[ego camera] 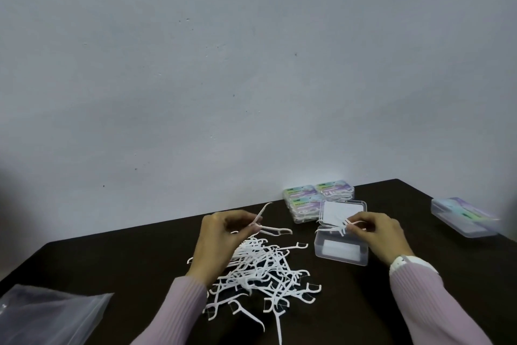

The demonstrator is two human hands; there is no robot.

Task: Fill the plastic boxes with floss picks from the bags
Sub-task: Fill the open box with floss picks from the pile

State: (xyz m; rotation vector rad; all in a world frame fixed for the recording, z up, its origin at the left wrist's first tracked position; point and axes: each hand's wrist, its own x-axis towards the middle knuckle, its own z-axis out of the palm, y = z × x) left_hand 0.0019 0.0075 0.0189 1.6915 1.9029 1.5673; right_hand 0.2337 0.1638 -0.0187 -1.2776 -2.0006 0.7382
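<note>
A heap of white floss picks [263,274] lies on the dark table [126,260] between my arms. My left hand [221,235] pinches two floss picks [265,221] just above the heap's far edge. My right hand [375,232] pinches a few floss picks [344,225] over the open clear plastic box [340,249], whose lid [342,212] stands tilted back behind it. Filled, closed boxes [316,199] with printed labels sit stacked behind the open one, by the wall.
An empty clear zip bag [47,314] lies at the near left corner. Another closed plastic box [464,217] rests at the far right of the table. The pale wall rises directly behind the table's far edge.
</note>
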